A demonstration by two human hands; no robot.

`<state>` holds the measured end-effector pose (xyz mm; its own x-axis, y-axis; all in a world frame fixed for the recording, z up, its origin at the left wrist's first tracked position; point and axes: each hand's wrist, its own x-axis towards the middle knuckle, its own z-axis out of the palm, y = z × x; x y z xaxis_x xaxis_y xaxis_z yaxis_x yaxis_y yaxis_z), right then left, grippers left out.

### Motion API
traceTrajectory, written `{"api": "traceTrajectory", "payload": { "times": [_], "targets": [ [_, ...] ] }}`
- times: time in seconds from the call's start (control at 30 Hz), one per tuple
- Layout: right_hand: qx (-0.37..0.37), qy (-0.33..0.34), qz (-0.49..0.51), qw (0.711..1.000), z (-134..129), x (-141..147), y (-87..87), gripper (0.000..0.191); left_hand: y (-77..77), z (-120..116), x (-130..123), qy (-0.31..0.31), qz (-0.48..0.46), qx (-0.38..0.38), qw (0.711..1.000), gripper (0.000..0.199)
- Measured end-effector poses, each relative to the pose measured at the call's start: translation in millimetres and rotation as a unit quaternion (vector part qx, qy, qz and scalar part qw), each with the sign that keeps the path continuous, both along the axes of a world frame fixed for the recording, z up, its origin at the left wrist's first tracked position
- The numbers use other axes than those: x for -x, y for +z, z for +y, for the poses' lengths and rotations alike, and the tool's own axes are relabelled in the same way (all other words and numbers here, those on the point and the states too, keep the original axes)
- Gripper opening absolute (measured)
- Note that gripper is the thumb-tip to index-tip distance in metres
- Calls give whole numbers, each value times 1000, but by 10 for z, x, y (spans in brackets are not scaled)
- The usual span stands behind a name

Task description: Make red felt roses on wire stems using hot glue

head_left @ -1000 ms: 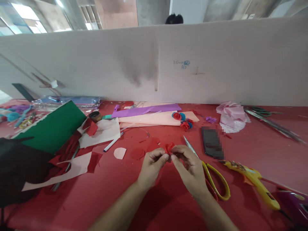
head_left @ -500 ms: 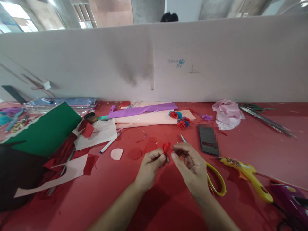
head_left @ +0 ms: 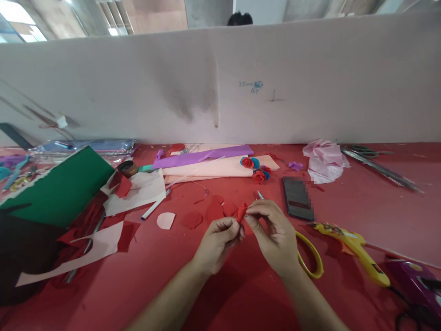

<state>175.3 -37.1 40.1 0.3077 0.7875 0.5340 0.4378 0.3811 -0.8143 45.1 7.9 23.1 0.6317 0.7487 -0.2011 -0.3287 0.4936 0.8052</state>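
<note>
Pinching the bud [head_left: 241, 213] in our left hand [head_left: 216, 242]; right hand [head_left: 276, 236] is back at its edge, pinch unclear, so we're likely still shaping it

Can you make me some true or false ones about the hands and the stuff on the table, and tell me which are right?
1. The left hand holds a small red piece in its fingers. True.
2. The glue gun is blue. False: it is yellow.
3. The right hand hides part of the scissors. True.
4. The phone lies to the left of both hands. False: it lies to their right.
5. A purple strip lies beyond the hands. True.
</note>
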Motion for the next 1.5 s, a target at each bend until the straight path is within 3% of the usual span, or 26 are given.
{"api": "traceTrajectory", "payload": {
  "times": [0.3, 0.57, 0.7, 0.83, 1.07, 1.2, 1.37, 1.5],
  "targets": [
    [-11, -30, -98, 995, 23, -37, 52, 10, -75, -9, 31, 18, 53, -87, 995, 26],
    [-31, -25, -148, 988, 35, -45, -26, 13, -18, -16, 42, 51, 54, -137, 988, 22],
    [-25, -9, -112, 993, 37, -36, -41, 14, -2, 1, 46, 82, 75, -205, 972, 17],
    [-15, 5, -15, 1000, 27, -19, -35, 14, 2, 7, 50, 94, 101, -239, 961, 15],
    [6, 64, 81, 995, -11, 24, -10, 17, 7, 9, 60, 73, 82, -226, 968, 14],
    [23, 103, 127, 986, -28, 71, -19, 16, -26, 9, 54, 51, 22, -165, 985, 21],
    [29, 67, 129, 989, -30, 94, -2, 11, -83, 3, 30, 46, -11, -83, 995, 24],
    [58, 80, 166, 981, -24, 69, 13, 6, -77, 12, 36, 42, 12, -125, 991, 20]
  ]
}}
